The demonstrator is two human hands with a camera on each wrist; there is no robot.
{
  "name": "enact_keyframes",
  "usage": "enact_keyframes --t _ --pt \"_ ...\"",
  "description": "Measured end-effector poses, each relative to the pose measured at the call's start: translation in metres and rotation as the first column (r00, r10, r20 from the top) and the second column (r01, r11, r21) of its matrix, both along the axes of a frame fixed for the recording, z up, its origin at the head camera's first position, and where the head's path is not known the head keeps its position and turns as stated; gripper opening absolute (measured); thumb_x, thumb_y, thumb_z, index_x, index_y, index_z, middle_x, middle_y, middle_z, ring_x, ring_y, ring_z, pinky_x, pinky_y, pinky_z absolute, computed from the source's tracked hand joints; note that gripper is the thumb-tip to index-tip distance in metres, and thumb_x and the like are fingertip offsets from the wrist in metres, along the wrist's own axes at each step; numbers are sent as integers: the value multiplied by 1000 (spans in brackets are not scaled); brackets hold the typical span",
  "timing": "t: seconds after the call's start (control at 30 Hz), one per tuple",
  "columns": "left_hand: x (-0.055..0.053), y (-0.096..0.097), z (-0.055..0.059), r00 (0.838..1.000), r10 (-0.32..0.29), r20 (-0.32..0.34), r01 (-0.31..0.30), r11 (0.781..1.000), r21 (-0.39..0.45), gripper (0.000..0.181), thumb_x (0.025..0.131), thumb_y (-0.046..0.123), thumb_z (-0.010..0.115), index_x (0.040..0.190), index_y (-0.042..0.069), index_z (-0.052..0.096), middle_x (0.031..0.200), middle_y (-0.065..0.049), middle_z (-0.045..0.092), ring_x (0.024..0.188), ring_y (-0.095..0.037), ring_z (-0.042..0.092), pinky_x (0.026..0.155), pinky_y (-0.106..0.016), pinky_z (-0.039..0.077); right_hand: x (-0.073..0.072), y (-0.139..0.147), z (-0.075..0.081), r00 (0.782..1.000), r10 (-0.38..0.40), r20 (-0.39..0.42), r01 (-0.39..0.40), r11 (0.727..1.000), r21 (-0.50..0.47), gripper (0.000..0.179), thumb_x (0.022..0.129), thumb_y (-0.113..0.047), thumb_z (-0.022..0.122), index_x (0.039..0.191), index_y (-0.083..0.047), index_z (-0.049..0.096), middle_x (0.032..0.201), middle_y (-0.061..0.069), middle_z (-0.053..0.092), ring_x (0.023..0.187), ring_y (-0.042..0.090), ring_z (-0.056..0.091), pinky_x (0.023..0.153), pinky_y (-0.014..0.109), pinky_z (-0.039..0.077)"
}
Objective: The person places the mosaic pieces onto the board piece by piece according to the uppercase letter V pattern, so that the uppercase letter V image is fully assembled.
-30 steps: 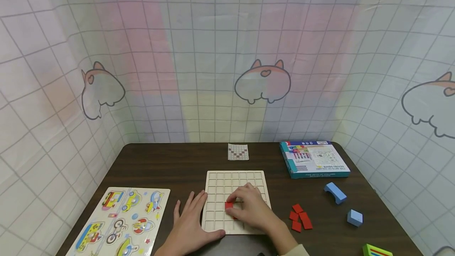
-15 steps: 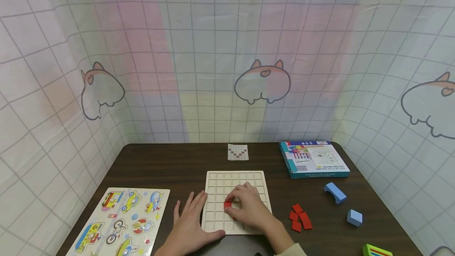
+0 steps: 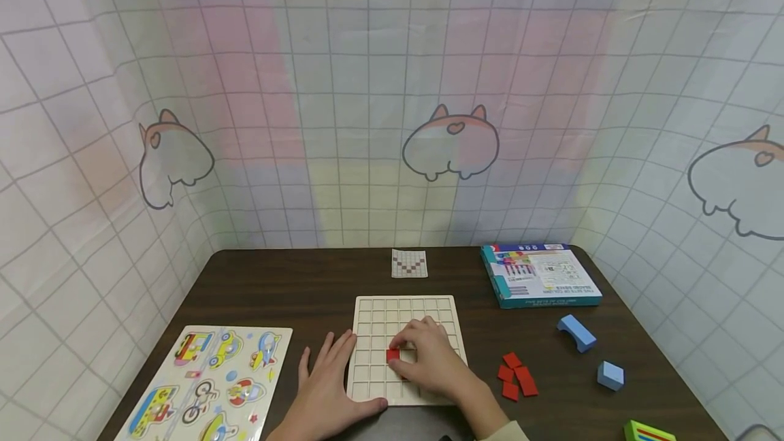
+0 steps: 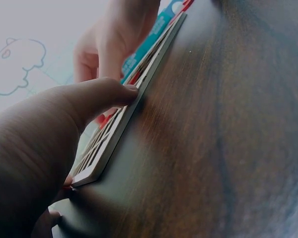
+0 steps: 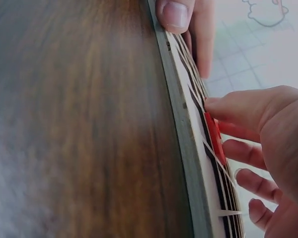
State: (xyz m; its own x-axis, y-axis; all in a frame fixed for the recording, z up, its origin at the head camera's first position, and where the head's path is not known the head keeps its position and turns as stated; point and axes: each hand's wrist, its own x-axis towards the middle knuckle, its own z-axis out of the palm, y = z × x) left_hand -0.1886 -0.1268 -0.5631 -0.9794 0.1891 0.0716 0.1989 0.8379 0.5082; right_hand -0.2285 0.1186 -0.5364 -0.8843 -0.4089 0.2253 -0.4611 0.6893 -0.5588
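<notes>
A pale wooden grid board (image 3: 375, 324) lies mid-table with small square cells. My right hand (image 3: 431, 359) is over it, thumb and index finger pinching a red square tile (image 3: 393, 354) down at the cells. More red (image 5: 214, 136) shows on the board beside the thumb in the right wrist view; the palm hides much of that area from above. My left hand (image 3: 327, 380) lies with fingers extended along the board's left edge, and its thumb (image 4: 109, 94) rests on the near edge. Right of the board is a loose group of several red tiles (image 3: 525, 381).
A small card (image 3: 409, 264) with a V-shaped pattern of squares lies behind the board. A picture puzzle board (image 3: 205, 380) is at left. At right are a boxed set (image 3: 545, 278), a blue arch block (image 3: 576, 333), a blue block (image 3: 610, 376) and a green block (image 3: 649, 431).
The right hand's fingertips and the red tile have shifted very slightly left, and the tile has settled within a cell's outline. The left hand stays in place.
</notes>
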Motion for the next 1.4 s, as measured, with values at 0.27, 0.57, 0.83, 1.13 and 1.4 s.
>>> enact_keyframes --t 0.27,0.57,0.83,1.13,1.4 --pt "0 0 0 1000 -3 -7 3 1000 1 138 65 99 77 171 19 43 178 -1 43 171 -39 27 130 -80 7 8 6 10 999 0 -44 -1 1000 -8 24 92 -31 90 112 -19 82 106 -7 76 102 13 56 94 42 48" --pt "0 0 -1 1000 0 -6 0 1000 3 138 65 99 78 171 19 43 179 -1 42 171 -39 27 130 -80 6 16 17 19 1000 -2 6 2 1000 -10 26 95 -34 88 116 -22 80 113 -9 78 108 13 58 101 45 52" --pt "0 0 0 1000 8 -4 -8 1000 9 138 64 98 79 172 20 43 179 0 43 171 -39 26 130 -78 6 21 32 21 998 -16 65 17 1000 -8 29 94 -35 89 118 -22 80 118 -9 78 113 16 59 100 44 53" --pt "1 1 2 1000 8 -1 -8 1000 8 137 64 97 80 171 19 44 178 -2 43 171 -40 27 130 -80 6 25 53 17 996 -57 64 58 998 -16 27 93 -34 91 115 -23 80 117 -12 78 113 15 57 103 46 49" --pt "3 2 4 1000 8 -4 -8 1000 13 136 64 95 82 170 18 45 178 -3 44 171 -40 27 130 -80 6 32 73 13 994 -88 67 89 996 -7 29 93 -37 91 118 -26 80 118 -14 77 110 12 55 97 41 48"
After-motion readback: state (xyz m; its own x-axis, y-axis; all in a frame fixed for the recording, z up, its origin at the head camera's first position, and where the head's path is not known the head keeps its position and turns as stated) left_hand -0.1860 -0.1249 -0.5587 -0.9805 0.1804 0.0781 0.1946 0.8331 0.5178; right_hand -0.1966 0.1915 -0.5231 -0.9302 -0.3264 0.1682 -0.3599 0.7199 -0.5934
